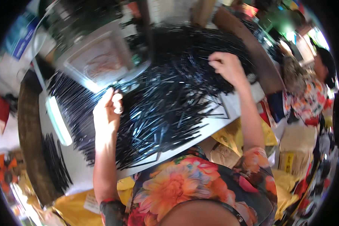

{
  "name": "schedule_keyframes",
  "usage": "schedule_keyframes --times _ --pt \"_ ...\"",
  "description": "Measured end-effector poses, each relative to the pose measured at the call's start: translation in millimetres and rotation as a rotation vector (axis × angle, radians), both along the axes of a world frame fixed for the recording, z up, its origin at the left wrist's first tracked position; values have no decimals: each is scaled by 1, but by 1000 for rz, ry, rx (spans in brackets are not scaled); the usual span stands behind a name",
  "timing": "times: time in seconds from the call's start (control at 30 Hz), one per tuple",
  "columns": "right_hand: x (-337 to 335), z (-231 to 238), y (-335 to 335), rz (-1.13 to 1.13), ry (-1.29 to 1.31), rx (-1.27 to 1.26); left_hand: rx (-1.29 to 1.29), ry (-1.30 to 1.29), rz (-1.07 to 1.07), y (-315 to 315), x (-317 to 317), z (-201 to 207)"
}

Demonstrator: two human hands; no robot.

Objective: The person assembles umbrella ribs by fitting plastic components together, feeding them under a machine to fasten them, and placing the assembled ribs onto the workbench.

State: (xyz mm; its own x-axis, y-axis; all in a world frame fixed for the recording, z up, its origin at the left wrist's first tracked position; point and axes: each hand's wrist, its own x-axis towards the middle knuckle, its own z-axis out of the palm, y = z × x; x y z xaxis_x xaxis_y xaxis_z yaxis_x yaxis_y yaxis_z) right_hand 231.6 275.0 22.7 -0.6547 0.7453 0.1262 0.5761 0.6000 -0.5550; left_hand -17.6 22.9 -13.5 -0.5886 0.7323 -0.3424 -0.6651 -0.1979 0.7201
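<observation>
A large heap of thin black sticks covers most of a white table top. My left hand rests on the left part of the heap, its fingers closed around a small bunch of the sticks. My right hand is farther back on the right, pinching a few black sticks at the top of the pile. A smaller separate bunch of black sticks lies near the table's left edge.
A grey machine with a metal plate stands at the back left, and a lit tube lamp lies on the table's left. Another person in a floral top is at the right. Yellow bags and cardboard boxes lie below.
</observation>
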Motion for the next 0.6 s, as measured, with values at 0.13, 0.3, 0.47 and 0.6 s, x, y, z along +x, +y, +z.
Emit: schedule_keyframes --times 0.13,0.3,0.47,0.6 --pt "7 -24 13 35 -178 387 -53 -18 58 -4 1 -1" --pt "8 -25 12 71 -242 434 -38 -44 9 -10 1 2" --pt "15 -33 16 121 -194 483 -107 43 48 -8 8 5" --pt "15 -33 12 144 -158 506 -152 63 55 -6 10 10"
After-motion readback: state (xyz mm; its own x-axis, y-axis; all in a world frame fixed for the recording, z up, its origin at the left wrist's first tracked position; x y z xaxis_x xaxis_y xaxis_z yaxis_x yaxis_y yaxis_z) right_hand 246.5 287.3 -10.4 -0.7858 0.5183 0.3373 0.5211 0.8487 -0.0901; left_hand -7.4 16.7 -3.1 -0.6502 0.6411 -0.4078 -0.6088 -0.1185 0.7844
